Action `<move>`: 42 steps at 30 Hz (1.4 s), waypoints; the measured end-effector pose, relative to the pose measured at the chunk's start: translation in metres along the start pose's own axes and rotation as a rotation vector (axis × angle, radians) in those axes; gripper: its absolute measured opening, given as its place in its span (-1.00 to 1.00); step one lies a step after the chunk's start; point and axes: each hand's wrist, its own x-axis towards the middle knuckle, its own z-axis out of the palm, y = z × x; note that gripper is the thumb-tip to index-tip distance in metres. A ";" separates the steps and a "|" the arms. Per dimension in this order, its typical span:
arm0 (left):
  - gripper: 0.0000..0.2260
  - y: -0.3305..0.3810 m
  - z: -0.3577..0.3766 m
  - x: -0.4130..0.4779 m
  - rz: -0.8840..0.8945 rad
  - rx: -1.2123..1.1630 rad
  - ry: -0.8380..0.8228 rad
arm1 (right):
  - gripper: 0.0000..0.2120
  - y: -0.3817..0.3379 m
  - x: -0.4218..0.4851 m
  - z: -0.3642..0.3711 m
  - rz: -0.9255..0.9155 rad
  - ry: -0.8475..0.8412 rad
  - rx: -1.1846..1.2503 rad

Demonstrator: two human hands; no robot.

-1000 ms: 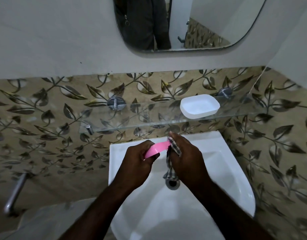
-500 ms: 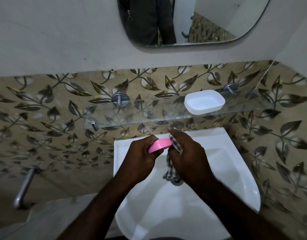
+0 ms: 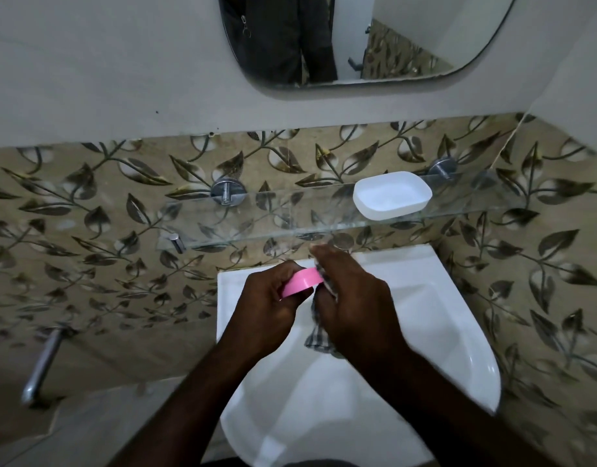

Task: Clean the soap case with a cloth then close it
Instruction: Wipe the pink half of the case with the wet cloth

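over the white ceramic basin the left hand curls round a glossy pink plastic soap case half, tilted, showing as a smooth band. the right hand pinches a grey checked cloth against its right end, and the cloth's tail hangs down over the basin. the matching white plastic half, rounded and smooth, lies hollow side up on the clear glass shelf above.

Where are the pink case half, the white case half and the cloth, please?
pink case half [image 3: 302, 283]: head view, on its side wall.
white case half [image 3: 391, 197]: head view, on its inner floor.
cloth [image 3: 320, 340]: head view, on its hanging end.
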 end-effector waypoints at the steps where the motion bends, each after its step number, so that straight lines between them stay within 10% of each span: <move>1: -0.80 0.000 0.000 -0.001 0.003 -0.023 0.001 | -0.52 -0.005 -0.004 0.001 -0.055 -0.002 -0.026; 7: -0.83 0.004 -0.013 -0.002 0.037 0.035 -0.020 | -0.56 0.024 0.005 -0.007 0.179 -0.035 0.086; 16: -0.79 0.007 -0.016 -0.001 -0.132 -0.536 -0.040 | -0.72 0.039 0.009 -0.027 0.456 -0.276 0.949; 24: -0.56 -0.006 -0.028 0.003 -0.039 0.408 -0.211 | -0.82 0.044 0.013 -0.033 0.209 -0.381 0.245; 27: -0.68 0.001 -0.014 0.003 0.032 0.387 -0.307 | -0.79 0.033 0.016 -0.032 0.149 -0.441 0.269; 32: -0.80 0.006 -0.002 0.000 -0.006 -0.039 -0.050 | -0.73 0.018 0.023 -0.028 0.295 -0.292 0.660; 42: -0.72 -0.005 -0.002 0.006 -0.345 -0.435 0.304 | -0.79 0.014 0.014 -0.023 0.620 -0.530 1.067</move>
